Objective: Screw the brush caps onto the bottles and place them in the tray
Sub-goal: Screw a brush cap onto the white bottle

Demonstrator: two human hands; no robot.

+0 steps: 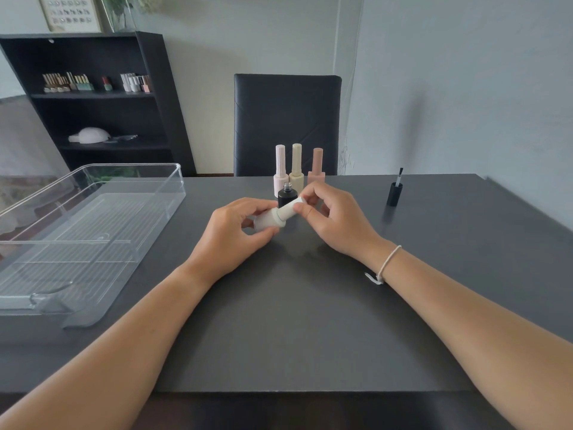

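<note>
The left hand gripped a white bottle, tilted on its side just above the table. The right hand pinched its white cap between thumb and fingertips, cap seated on the neck. Just behind stood an open black bottle, then three capped bottles in a row: pale pink, cream, dusty pink. A black cap stood apart at the right, brush up. The clear tray lay to the left, with no bottles inside.
</note>
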